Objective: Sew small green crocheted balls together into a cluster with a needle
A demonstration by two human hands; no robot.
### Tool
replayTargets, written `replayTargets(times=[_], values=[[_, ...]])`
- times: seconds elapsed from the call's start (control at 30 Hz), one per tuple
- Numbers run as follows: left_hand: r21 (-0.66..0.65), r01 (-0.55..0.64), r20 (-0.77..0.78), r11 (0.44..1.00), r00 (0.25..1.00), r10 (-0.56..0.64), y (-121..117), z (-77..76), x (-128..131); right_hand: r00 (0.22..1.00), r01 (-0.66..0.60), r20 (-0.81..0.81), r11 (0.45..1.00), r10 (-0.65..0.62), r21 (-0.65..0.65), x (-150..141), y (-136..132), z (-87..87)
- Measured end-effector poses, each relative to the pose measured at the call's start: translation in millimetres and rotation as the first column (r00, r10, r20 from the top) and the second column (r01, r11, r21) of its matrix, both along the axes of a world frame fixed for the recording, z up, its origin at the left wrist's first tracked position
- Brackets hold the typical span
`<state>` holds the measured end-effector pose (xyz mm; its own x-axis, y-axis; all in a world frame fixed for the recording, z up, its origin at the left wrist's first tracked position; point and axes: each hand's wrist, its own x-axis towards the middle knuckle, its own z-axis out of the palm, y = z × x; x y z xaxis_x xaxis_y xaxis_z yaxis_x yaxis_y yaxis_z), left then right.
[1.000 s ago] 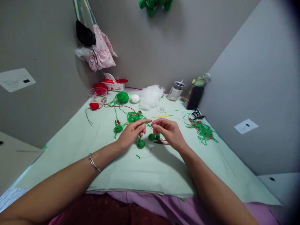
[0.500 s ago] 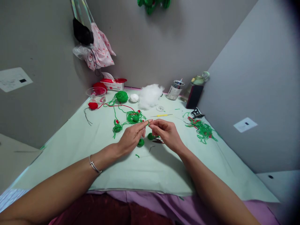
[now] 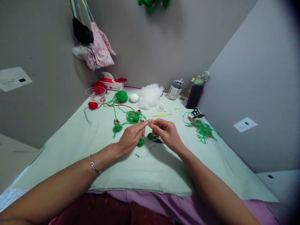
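My left hand (image 3: 132, 135) and my right hand (image 3: 166, 132) meet over the middle of the table. A bit of green yarn (image 3: 148, 122) shows at their fingertips, pinched between both hands. Most of what lies between the fingers is too small to make out. Below the hands are a small green crocheted ball (image 3: 140, 142) and a second green crocheted piece (image 3: 150, 136). Dark scissors (image 3: 158, 141) lie partly hidden under my right hand. Just beyond the fingers rests a yellow crochet hook (image 3: 162, 115). Green yarn (image 3: 134, 117) is heaped behind my left hand.
Left of the hands lies a crocheted green figure (image 3: 117, 126). Behind are a green yarn ball (image 3: 122, 97), white stuffing (image 3: 151, 96), a clear plastic tub (image 3: 96, 95) and a tin of pens (image 3: 174, 90). Yarn scraps (image 3: 203, 129) and a leaning phone (image 3: 195, 96) are on the right.
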<state>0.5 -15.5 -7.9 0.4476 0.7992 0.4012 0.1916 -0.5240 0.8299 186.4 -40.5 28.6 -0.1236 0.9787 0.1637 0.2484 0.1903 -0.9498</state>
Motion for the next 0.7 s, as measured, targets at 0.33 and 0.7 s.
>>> replayTargets(times=[0.33,0.7], values=[[0.053,-0.009,-0.078,0.999,0.997,0.013,0.4,-2.6,0.0,1.000,-0.016,0.024,1.000,0.016,0.009,-1.9,1.8,-3.9],[0.161,-0.046,-0.201,0.986,0.976,0.078,-3.1,-0.8,1.4,0.996,-0.012,0.091,0.999,0.009,0.034,-1.5,3.8,-4.9]])
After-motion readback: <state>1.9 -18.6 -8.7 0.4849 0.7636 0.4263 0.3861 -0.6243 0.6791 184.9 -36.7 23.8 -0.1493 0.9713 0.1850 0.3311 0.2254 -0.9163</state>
